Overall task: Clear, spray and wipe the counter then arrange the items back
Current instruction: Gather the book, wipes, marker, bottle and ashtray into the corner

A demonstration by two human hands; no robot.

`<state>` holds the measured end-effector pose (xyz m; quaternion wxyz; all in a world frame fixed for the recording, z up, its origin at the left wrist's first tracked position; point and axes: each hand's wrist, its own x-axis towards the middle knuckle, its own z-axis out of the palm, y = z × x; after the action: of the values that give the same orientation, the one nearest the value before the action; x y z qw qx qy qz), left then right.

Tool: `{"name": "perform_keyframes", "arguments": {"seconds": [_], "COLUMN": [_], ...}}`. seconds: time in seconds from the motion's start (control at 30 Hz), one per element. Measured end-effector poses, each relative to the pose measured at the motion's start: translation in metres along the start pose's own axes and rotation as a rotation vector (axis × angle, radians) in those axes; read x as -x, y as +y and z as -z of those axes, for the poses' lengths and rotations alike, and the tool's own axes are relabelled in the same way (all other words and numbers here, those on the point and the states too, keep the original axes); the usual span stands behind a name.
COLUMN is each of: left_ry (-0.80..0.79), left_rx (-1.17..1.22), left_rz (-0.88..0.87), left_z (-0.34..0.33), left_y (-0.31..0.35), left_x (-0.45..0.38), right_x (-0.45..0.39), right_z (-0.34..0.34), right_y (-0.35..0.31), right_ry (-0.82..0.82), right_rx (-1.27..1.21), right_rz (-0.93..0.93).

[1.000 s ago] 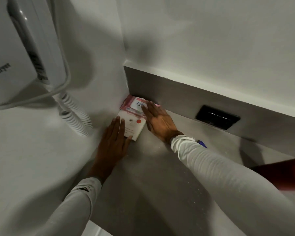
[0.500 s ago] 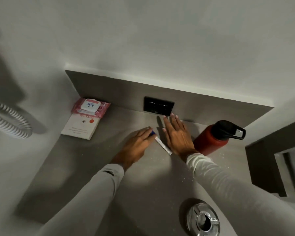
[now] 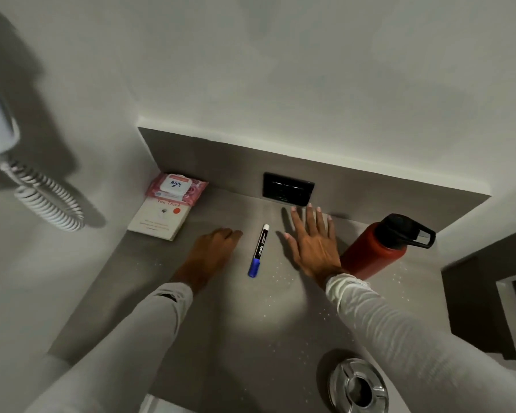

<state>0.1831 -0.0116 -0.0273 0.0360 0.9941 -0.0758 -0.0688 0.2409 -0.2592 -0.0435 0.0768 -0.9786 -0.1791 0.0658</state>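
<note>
- One marker [image 3: 258, 250] with a blue cap lies on the counter [image 3: 221, 323].
- One red bottle [image 3: 376, 248] with a black lid stands at the right.
- One white book [image 3: 158, 219] lies in the left corner.
- One pink pack of wipes [image 3: 176, 187] lies on top of the book.
- One black switch plate [image 3: 288, 188] sits on the back panel.
- One metal drain [image 3: 358, 384] shows at the bottom.
- One coiled white cord [image 3: 46, 201] hangs on the left wall.
- Two hands are over the counter: left hand [image 3: 213, 253], right hand [image 3: 312, 242].
</note>
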Motion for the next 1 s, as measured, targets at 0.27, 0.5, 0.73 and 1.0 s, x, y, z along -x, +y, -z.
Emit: {"name": "perform_keyframes", "arguments": {"seconds": [0.27, 0.5, 0.73, 1.0], "left_ry": [0.019, 0.085, 0.271, 0.155], "left_rx": [0.197, 0.306, 0.270, 0.186], "left_rz": [0.194, 0.288, 0.531, 0.677], "left_z": [-0.002, 0.005, 0.023, 0.023], "left_y": [0.059, 0.043, -0.071, -0.142], "left_x": [-0.004, -0.005, 0.031, 0.033], "right_x": [-0.002, 0.000, -0.009, -0.027], "right_z": [-0.005, -0.007, -0.020, -0.034], "right_y": [-0.017, -0.012, -0.041, -0.071], "right_ry": [-0.050, -0.047, -0.037, -0.040], "right_rx": [0.050, 0.061, 0.083, 0.099], "right_rz": [0.022, 0.033, 0.095, 0.132]}}
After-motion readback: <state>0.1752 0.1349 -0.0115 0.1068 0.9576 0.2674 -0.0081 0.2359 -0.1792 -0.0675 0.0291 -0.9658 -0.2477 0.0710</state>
